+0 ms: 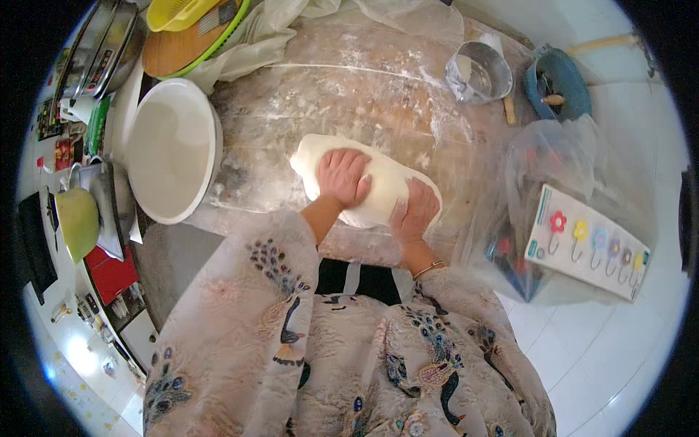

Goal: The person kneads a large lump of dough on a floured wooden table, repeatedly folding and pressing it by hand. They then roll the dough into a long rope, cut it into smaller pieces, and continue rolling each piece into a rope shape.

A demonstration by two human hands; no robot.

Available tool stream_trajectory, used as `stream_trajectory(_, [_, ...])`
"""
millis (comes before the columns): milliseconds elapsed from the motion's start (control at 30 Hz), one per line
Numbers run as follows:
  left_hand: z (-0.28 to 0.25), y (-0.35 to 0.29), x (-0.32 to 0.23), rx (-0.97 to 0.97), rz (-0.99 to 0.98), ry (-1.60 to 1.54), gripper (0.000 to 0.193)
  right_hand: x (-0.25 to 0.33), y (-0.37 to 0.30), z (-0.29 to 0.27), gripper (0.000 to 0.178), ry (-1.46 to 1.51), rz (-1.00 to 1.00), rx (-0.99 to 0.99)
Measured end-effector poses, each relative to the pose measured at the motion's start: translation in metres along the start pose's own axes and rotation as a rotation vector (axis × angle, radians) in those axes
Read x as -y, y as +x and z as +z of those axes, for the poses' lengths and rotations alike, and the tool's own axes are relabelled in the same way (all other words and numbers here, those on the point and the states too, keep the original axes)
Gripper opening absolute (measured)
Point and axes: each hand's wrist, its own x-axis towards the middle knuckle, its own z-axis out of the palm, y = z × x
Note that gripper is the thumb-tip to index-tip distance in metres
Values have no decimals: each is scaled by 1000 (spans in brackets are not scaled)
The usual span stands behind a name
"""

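A thick, smooth log of white dough (386,178) lies slantwise on the floury wooden board (328,102), its left end farther from me. My left hand (344,176) presses on the dough's left half, fingers curled over its top and thumb pointing right. Around the near right end my right hand (416,210) is closed, fingers bent over the far side. Both palms touch the dough, and the part beneath them is hidden. A bracelet circles my right wrist.
Left of the board stands a large white basin (175,151). Behind it are a round wooden cutting board (178,49) and a yellow basket (175,13). At the back right sit a metal flour sifter (480,71) and a blue basket (557,76). Clear plastic and a hook rack (586,244) lie right.
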Motion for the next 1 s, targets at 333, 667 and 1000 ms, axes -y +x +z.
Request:
stream_trajectory(333, [83, 153, 26, 73, -23, 48, 27, -52, 134, 21, 28, 58, 262, 47])
stream_trajectory(667, [27, 118, 19, 289, -430, 127, 42, -35, 131, 32, 39, -60, 301, 272])
stream_trajectory(1000, [-49, 5, 36, 414, -211, 155, 43, 82, 69, 29, 43, -236, 11, 347])
